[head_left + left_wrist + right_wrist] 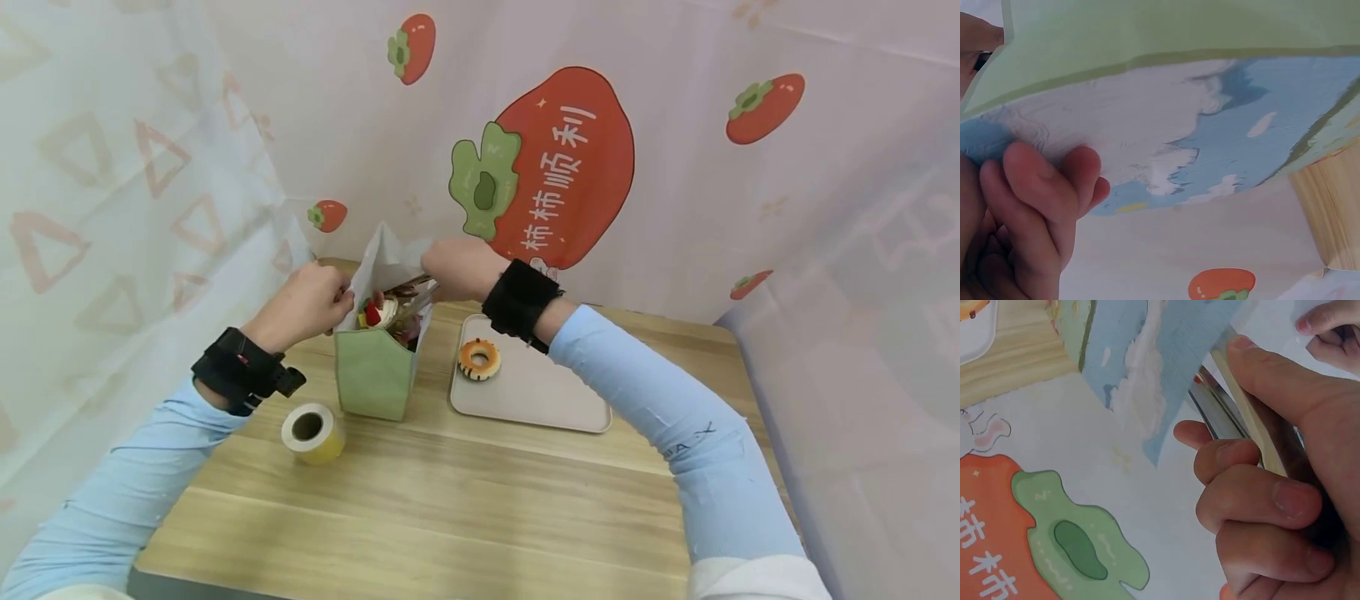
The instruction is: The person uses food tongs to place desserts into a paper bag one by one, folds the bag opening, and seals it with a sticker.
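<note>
A green paper bag (375,375) with a blue, cloud-painted side (1166,137) stands upright on the table, its top open. My left hand (311,304) holds the bag's upper left edge, fingers curled against the paper. Over the opening, my right hand (465,268) grips metal tongs (1222,412) with a pale wood-coloured edge, pointing down into the bag. Inside, a cream-topped cake (386,312) with a red strawberry-like piece shows near the tongs. Whether the tongs' tips touch it cannot be told.
Right of the bag lies a beige tray (540,392) with a ring doughnut (479,359) at its left end. A tape-like roll (313,433) sits in front of the bag. Printed cloth (675,208) hangs behind the wooden table (420,508) and at both sides.
</note>
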Tool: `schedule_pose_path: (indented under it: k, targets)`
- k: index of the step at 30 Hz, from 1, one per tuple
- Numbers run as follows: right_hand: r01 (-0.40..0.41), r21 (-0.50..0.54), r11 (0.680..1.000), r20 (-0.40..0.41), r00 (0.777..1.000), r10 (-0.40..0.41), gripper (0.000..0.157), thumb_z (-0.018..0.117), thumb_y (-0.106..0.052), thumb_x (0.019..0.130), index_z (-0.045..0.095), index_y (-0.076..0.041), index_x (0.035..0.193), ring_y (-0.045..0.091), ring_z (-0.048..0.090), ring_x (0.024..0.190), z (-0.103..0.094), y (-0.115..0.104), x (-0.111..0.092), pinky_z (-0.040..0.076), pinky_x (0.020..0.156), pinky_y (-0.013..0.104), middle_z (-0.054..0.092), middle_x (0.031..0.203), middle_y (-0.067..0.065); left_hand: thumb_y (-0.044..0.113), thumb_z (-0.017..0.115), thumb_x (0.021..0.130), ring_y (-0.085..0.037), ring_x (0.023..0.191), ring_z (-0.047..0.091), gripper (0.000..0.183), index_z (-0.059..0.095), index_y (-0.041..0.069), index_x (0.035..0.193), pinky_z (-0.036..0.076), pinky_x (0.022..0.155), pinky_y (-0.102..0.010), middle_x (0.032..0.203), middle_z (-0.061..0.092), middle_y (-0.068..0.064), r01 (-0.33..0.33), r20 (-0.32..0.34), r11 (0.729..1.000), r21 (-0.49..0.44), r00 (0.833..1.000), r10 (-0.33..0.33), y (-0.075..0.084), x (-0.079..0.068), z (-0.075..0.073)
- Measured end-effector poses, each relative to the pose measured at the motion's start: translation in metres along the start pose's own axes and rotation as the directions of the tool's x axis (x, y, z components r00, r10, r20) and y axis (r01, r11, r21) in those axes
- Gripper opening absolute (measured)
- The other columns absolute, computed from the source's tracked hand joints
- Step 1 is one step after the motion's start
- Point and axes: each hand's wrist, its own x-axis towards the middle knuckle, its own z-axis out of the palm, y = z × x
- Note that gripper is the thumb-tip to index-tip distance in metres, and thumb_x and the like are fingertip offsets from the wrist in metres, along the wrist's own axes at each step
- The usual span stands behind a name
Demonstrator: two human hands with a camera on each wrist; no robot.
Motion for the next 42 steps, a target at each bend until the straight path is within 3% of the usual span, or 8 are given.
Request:
schedule_pose_path:
  k: [6, 13, 19, 22, 25, 29, 35, 42]
  targets:
    - [-0.060, 0.071, 0.996, -0.021, 0.998, 0.061, 0.025, 0.073, -0.035, 0.091, 0.068, -0.011, 0.096, 0.022, 0.063, 0.080, -0.014, 0.012, -0.029, 0.055, 0.072, 0.037, 0.067, 0.089, 0.005, 0.001, 0.051, 0.092, -0.008, 0.039, 0.052, 0.034, 0.057, 0.008, 0.059, 0.042, 0.049, -0.028, 0.044, 0.054, 0.000, -0.005, -0.003, 1.000, 0.006, 1.000, 0.005, -0.003, -0.002, 0.000]
    - [-0.156, 0.210, 0.965, -0.166, 0.967, 0.192, 0.038, 0.073, -0.039, 0.090, 0.065, -0.009, 0.111, 0.021, 0.063, 0.074, -0.016, 0.032, -0.086, 0.051, 0.065, 0.034, 0.068, 0.085, 0.005, 0.002, 0.053, 0.093, -0.007, 0.039, 0.052, 0.035, 0.057, 0.009, 0.059, 0.041, 0.049, -0.028, 0.044, 0.053, 0.001, -0.021, -0.014, 0.999, 0.025, 1.000, 0.021, -0.006, -0.002, 0.001]
    - [-0.114, 0.462, 0.880, -0.329, 0.899, 0.289, 0.047, 0.070, -0.030, 0.093, 0.054, -0.010, 0.133, 0.016, 0.046, 0.061, 0.024, 0.055, -0.140, 0.037, 0.058, 0.030, 0.059, 0.078, 0.003, 0.003, 0.053, 0.093, -0.007, 0.039, 0.052, 0.035, 0.057, 0.010, 0.059, 0.041, 0.048, -0.027, 0.044, 0.053, 0.001, -0.011, -0.003, 1.000, 0.020, 1.000, 0.011, -0.007, -0.002, -0.002]
    - [-0.114, 0.528, 0.841, -0.355, 0.871, 0.340, 0.040, 0.069, -0.025, 0.094, 0.056, -0.008, 0.128, 0.016, 0.040, 0.057, 0.048, 0.064, -0.160, 0.032, 0.055, 0.029, 0.052, 0.072, 0.003, 0.002, 0.053, 0.093, -0.007, 0.039, 0.052, 0.035, 0.056, 0.010, 0.059, 0.041, 0.048, -0.027, 0.044, 0.053, 0.002, -0.014, -0.007, 1.000, 0.018, 1.000, 0.014, -0.006, -0.002, -0.003]
    - [-0.159, 0.552, 0.819, -0.336, 0.856, 0.393, 0.027, 0.070, -0.023, 0.094, 0.060, -0.003, 0.110, 0.016, 0.041, 0.058, 0.074, 0.070, -0.174, 0.033, 0.053, 0.028, 0.053, 0.072, 0.005, 0.002, 0.053, 0.092, -0.007, 0.039, 0.052, 0.035, 0.057, 0.010, 0.059, 0.041, 0.047, -0.027, 0.044, 0.054, 0.002, -0.020, -0.015, 1.000, 0.019, 1.000, 0.020, -0.006, -0.003, -0.002]
    - [-0.233, 0.549, 0.803, -0.232, 0.880, 0.414, 0.024, 0.069, -0.025, 0.094, 0.061, -0.002, 0.097, 0.014, 0.043, 0.058, 0.114, 0.074, -0.180, 0.034, 0.052, 0.027, 0.052, 0.070, 0.003, 0.002, 0.053, 0.093, -0.006, 0.039, 0.052, 0.035, 0.057, 0.010, 0.058, 0.040, 0.047, -0.026, 0.043, 0.053, 0.003, -0.024, -0.016, 1.000, 0.016, 1.000, 0.024, -0.007, -0.003, -0.002]
    - [-0.298, 0.540, 0.787, -0.049, 0.923, 0.383, 0.027, 0.069, -0.028, 0.094, 0.060, -0.003, 0.098, 0.010, 0.040, 0.055, 0.169, 0.073, -0.176, 0.032, 0.049, 0.024, 0.049, 0.068, -0.002, 0.002, 0.053, 0.093, -0.005, 0.038, 0.052, 0.036, 0.055, 0.011, 0.058, 0.040, 0.047, -0.025, 0.042, 0.050, 0.004, -0.026, -0.015, 1.000, 0.013, 1.000, 0.026, -0.008, -0.005, -0.002]
    - [-0.309, 0.565, 0.765, 0.039, 0.936, 0.350, 0.027, 0.066, -0.029, 0.096, 0.061, -0.002, 0.097, 0.010, 0.042, 0.055, 0.203, 0.084, -0.159, 0.034, 0.053, 0.026, 0.051, 0.069, 0.000, 0.002, 0.053, 0.093, -0.005, 0.038, 0.051, 0.035, 0.055, 0.011, 0.059, 0.041, 0.048, -0.025, 0.043, 0.050, 0.004, -0.021, -0.011, 1.000, 0.019, 1.000, 0.022, -0.009, -0.006, -0.003]
